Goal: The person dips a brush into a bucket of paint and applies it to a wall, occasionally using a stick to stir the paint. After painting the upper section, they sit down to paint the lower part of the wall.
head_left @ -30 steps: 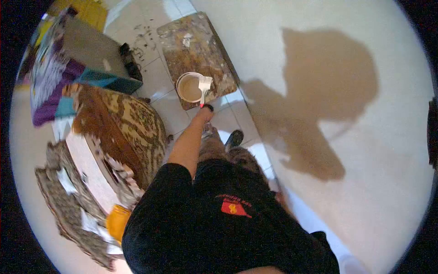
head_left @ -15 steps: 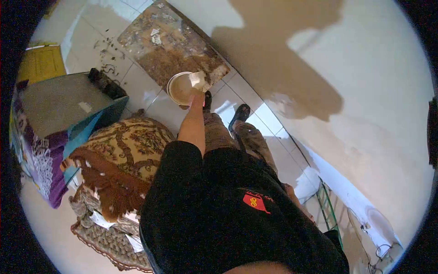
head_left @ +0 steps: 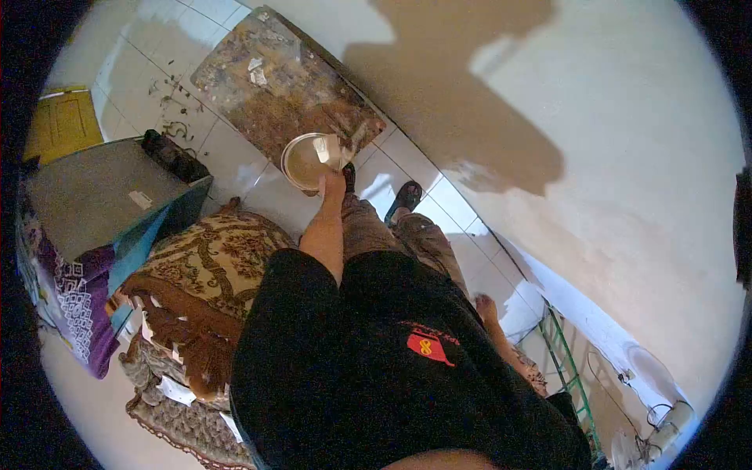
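Observation:
My left hand (head_left: 333,182) is closed at the near rim of a round white bucket (head_left: 291,174), its arm stretched down and forward. Brownish-grey material shows inside the bucket. A pale, flat, squarish piece (head_left: 322,150) lies across the rim right by my fingers. In this view the bucket overlaps the near end of a stained board (head_left: 274,82). My right hand (head_left: 485,304) hangs low beside my right thigh, its fingers too small and dim to make out.
A bare wall (head_left: 627,157) runs along the right. To the left stand a grey-topped piece of furniture (head_left: 86,192) and a flower-patterned cushion (head_left: 223,247). Dark debris (head_left: 176,129) litters the tiled floor. A green metal frame (head_left: 568,364) and cables are at the lower right.
The whole view has shifted slightly. The pale piece now sits further over the bucket's opening, and my right hand shows more beside my thigh.

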`<state>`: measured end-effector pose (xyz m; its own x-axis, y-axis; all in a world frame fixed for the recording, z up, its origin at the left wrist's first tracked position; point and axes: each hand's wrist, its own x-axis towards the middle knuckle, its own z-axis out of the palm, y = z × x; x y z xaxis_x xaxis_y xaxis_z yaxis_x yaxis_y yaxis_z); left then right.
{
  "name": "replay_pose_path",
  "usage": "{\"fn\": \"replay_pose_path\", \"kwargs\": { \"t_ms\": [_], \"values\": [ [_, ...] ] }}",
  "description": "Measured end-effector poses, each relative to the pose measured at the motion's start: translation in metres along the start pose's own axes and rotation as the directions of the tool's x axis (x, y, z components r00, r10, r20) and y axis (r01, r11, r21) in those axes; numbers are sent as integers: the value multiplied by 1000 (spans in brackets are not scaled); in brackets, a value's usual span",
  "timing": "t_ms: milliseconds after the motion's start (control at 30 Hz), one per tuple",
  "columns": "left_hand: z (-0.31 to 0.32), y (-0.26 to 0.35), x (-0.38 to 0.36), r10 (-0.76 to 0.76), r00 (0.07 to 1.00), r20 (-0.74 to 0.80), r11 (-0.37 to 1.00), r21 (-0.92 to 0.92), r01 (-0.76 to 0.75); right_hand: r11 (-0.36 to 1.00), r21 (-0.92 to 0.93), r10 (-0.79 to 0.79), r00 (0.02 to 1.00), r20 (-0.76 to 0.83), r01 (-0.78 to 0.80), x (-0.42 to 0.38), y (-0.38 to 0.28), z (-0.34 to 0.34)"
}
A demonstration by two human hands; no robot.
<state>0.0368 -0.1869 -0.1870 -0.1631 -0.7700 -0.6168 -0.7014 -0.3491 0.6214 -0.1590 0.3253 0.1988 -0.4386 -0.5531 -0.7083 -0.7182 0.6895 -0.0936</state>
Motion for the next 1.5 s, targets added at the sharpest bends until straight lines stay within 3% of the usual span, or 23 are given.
{"fn": "replay_pose_path", "kwargs": {
  "t_ms": [33,67,100,167,233,267,333,367,500,667,767,833,900,933,967,1000,1033,1100,1167,1200,1267,1333,1500],
  "values": [
    [-13,17,-15,27,999,23,1000,14,-27,995,91,42,995,-86,-34,24,-12,-12],
    [-26,35,-30,54,997,46,998,28,-55,906,399,196,976,-96,-142,47,-32,-31],
    [-41,60,-46,15,996,92,995,-97,-6,713,667,337,940,-54,-217,75,-68,-65],
    [-64,118,-86,-125,916,381,790,-521,325,902,413,52,920,-388,123,122,-113,-106],
    [-80,169,-120,-110,770,628,519,-625,583,891,401,-48,923,-383,212,154,-178,-164],
    [-54,147,-105,102,778,620,662,-626,412,842,451,-118,916,-383,297,164,-207,-186],
    [-67,175,-122,183,706,684,616,-639,460,771,479,-256,893,-370,419,182,-252,-209],
    [-101,227,-158,85,649,756,415,-620,666,761,455,-322,878,-353,462,189,-268,-215],
    [-120,261,-187,0,692,722,438,-622,649,721,521,-325,886,-330,458,199,-316,-219],
    [-127,239,-195,122,719,684,238,-723,648,651,554,-299,846,-441,519,215,-335,-190],
    [-136,227,-190,35,704,710,344,-670,658,518,699,-237,868,-437,494,223,-348,-172],
    [-134,220,-190,-63,732,678,406,-653,640,541,747,-173,920,-352,387,222,-362,-173],
    [-115,190,-176,190,831,522,641,-708,297,586,682,-107,876,-470,438,223,-367,-163],
    [-114,185,-175,273,841,466,688,-706,168,589,516,-149,711,-687,621,243,-364,-140],
    [-141,227,-195,17,824,566,688,-604,402,586,517,-156,713,-684,624,239,-367,-140],
    [-159,255,-202,-230,735,638,624,-483,615,503,703,-62,833,-550,502,233,-368,-146],
    [-162,254,-190,-224,737,638,625,-486,611,398,848,14,922,-388,351,226,-368,-157],
    [-176,244,-154,-115,351,929,741,-155,654,360,895,28,956,-291,262,230,-359,-163],
    [-226,255,-127,-103,273,956,837,-65,543,228,920,19,943,-331,319,252,-336,-139],
    [-214,213,-80,28,439,898,844,-257,472,172,951,33,963,-266,257,243,-335,-151],
    [-246,174,-23,-73,727,682,920,-236,314,106,981,125,977,-173,160,227,-335,-168],
    [-284,180,-14,-248,818,518,906,-175,386,-105,990,177,981,-77,97,213,-338,-179],
    [-282,101,34,-183,863,471,907,-258,333,-77,997,140,990,-18,29,194,-328,-180]
  ]
}}
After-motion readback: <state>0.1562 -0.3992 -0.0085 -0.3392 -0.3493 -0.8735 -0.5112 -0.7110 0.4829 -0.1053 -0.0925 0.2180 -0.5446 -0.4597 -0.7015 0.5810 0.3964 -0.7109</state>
